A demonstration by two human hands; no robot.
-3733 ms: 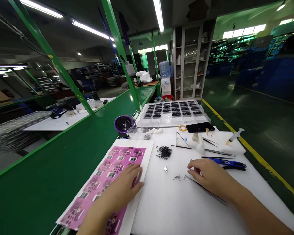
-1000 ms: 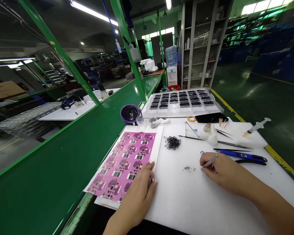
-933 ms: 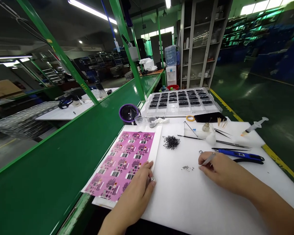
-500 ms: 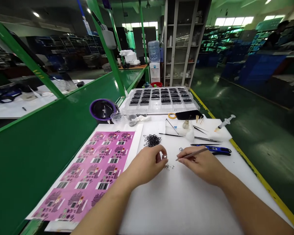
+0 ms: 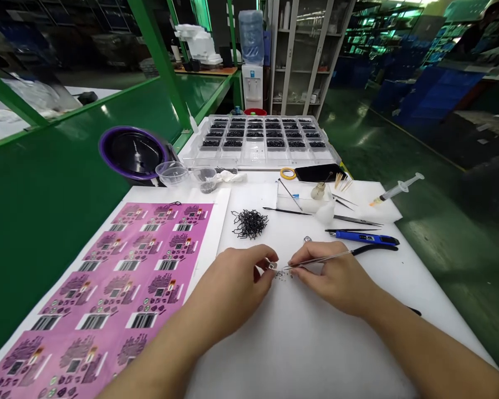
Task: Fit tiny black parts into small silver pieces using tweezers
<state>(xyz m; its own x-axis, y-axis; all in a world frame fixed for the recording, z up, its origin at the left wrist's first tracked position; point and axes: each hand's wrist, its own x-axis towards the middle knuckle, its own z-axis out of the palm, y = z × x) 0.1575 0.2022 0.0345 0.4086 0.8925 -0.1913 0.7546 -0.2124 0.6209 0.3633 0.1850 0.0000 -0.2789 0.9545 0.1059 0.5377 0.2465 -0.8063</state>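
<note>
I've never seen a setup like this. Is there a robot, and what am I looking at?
No robot: every picture comes from one camera on a person's head, looking forward and down at their bare hands. The left hand pinches a small metal piece. The right hand holds a thin tool, probably tweezers, its tip by some tiny bits on the white table. Also there: a pink printed sheet at left, a black wiry pile, and a clear compartment tray behind.

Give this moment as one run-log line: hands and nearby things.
left hand: pinching small metal piece | right hand: holding thin pointed tool | tip: near tiny loose bits | beyond: pile of black pieces
</note>
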